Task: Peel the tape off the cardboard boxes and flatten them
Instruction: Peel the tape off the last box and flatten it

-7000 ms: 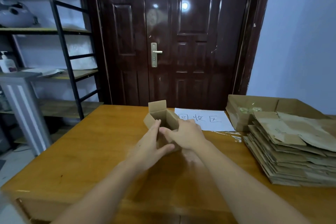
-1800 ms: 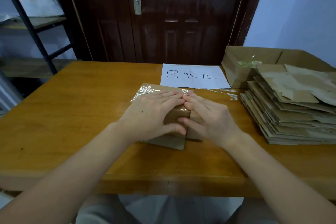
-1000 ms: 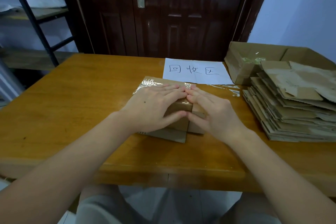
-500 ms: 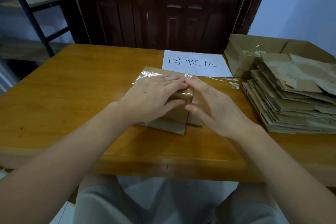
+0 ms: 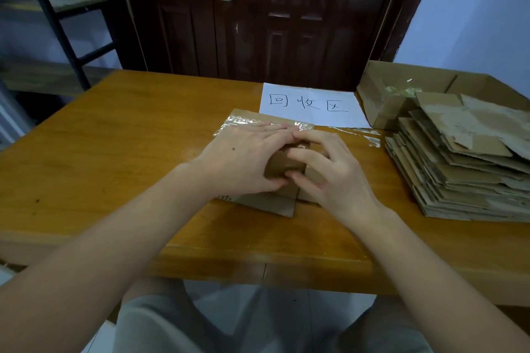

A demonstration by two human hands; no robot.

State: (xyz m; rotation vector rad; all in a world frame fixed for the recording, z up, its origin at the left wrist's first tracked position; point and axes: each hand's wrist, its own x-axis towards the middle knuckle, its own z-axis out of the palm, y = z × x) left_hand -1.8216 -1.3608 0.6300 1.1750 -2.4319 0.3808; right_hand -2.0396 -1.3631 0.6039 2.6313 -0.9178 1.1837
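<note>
Left hand (image 5: pixel 243 157) presses flat, fingers straight, on the squashed brown cardboard box (image 5: pixel 284 166) on the wooden bench (image 5: pixel 114 152); right hand (image 5: pixel 329 169), fingers curled, pinches its fold; better to press evenly along the creases.

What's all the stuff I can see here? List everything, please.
flattened box: one, brown, table centre, under both hands
clear tape: strip, shiny, on the box's far edge
paper sign: one, white, handwritten, behind the box
cardboard stack: one, brown, flattened pieces, table right
open box: one, brown, behind the stack
table: one, orange wood
door: one, dark brown
shelf rack: one, black, left
left hand: flat on the box
right hand: fingers curled at a flap
</note>
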